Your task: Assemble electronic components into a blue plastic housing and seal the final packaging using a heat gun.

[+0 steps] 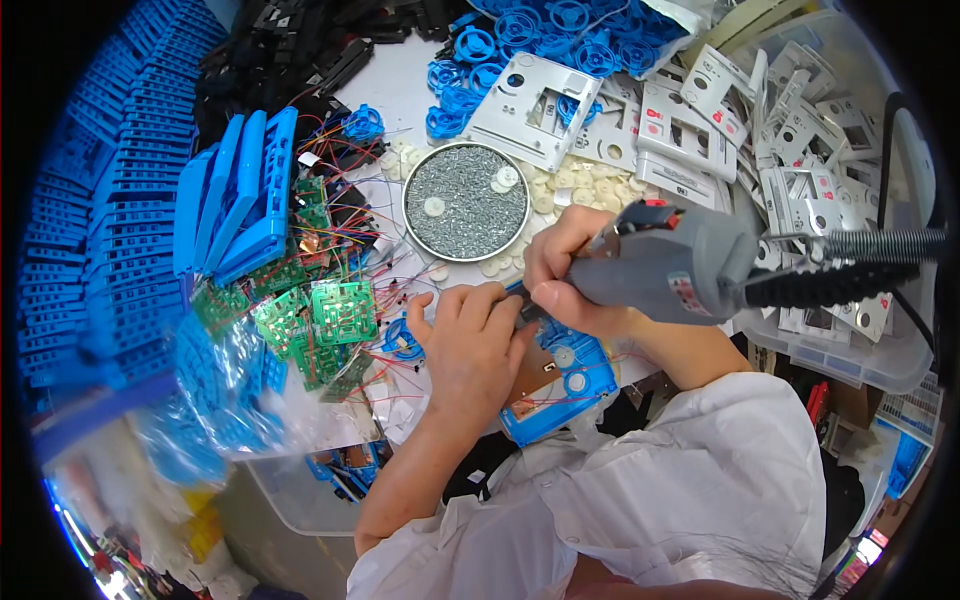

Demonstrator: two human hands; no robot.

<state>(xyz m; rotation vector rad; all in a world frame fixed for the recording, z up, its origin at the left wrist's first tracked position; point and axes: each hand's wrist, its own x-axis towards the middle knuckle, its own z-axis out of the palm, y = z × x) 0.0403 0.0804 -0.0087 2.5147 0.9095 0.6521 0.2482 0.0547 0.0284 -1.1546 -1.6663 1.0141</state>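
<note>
My right hand (570, 262) is wrapped round a grey electric screwdriver (655, 270), which lies nearly level with its coiled cord toward the right. The driver's tip is hidden behind my hands. Directly below is a blue plastic housing (590, 385) with a brown circuit board (535, 378) and round white parts in it. My left hand (472, 345) closes its fingers and thumb at the housing's upper left edge, next to a small dark part (528, 312). What the fingertips press on is partly covered. A round tray of small screws (466, 200) stands just beyond my hands.
Green circuit boards with wires (340, 312) and blue housings (240, 200) lie at the left. Stacked blue parts (150, 190) rise at the far left. Blue rings (520, 30) and white panels (540, 105) lie at the back. A clear bin (905, 365) of panels stands right.
</note>
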